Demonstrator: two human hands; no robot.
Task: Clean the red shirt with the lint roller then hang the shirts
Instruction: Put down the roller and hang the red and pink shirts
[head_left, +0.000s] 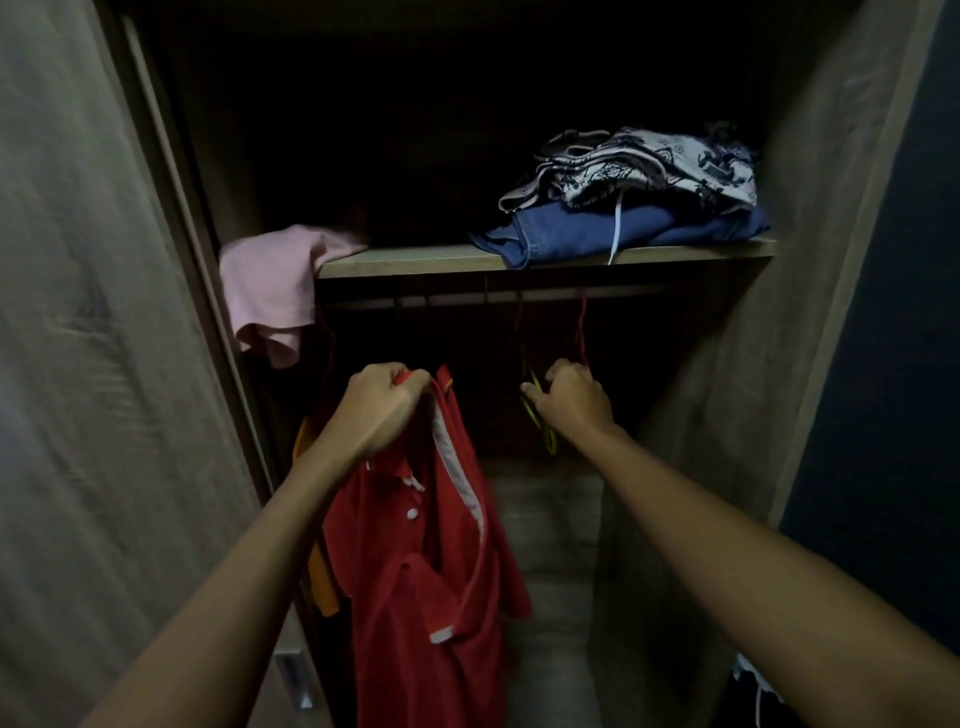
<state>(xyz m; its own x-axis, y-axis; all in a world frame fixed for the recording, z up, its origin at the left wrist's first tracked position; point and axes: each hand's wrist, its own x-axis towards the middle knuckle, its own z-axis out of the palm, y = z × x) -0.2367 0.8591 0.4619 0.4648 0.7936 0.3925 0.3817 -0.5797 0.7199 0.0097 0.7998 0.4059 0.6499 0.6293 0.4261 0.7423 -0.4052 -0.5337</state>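
Curled fingers (387, 375) of our left hand (382, 410) grip the red polo shirt with white trim (431, 571) at its collar end, just left of the frame's centre. The shirt hangs with its long axis vertical. Its collar is up at our fist and its body drops to the bottom edge, with the buttoned placket facing us and one sleeve flared to the right.

Our right hand (574, 402), right of centre, has its fingers closed round a thin yellow-green wire hanger (540, 421). A thin red hanger hook (582, 332) runs from the pale metal rail (467, 299) down to this hand. We cannot tell whether the hand holds it too.

We face a dim wood-grain wardrobe (727, 415) with its door (78, 364) filling the left of the frame. Above the rail, the wooden shelf (415, 260) carries a pink cloth (270, 291) drooping over its left end. At its right end a patterned white garment (649, 166) lies on folded blue fabric (597, 228). An orange garment (322, 577) hangs behind our left forearm.
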